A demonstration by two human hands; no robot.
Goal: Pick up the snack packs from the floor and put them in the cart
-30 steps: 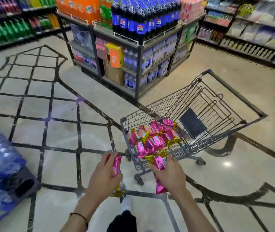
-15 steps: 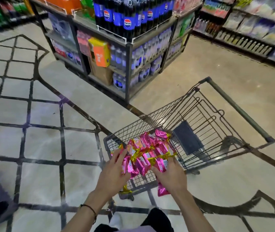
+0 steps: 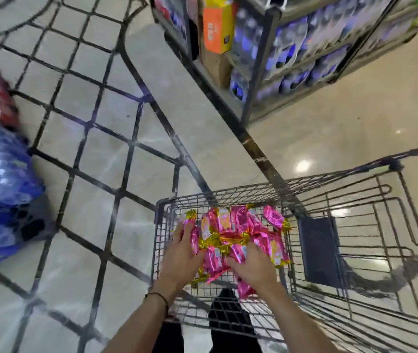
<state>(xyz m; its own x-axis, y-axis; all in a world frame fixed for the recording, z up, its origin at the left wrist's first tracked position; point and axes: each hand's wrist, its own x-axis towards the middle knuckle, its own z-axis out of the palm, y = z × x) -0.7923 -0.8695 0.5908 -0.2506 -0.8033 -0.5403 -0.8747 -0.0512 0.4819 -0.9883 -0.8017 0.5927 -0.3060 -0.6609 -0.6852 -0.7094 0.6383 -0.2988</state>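
Shelf rack [image 3: 258, 80] beyond cart [image 3: 355, 225]

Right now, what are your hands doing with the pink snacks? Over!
Left hand and right hand both down in the cart, each on a snack pack. Pink snack packs piled at the cart's front. Nothing in the way.

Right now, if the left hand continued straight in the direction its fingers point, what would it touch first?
The left hand points forward and slightly down into the cart. It would most likely meet the pink snack packs just beyond its fingertips first, probably the pack at the pile's left edge. It already lies against them; depth is unclear.
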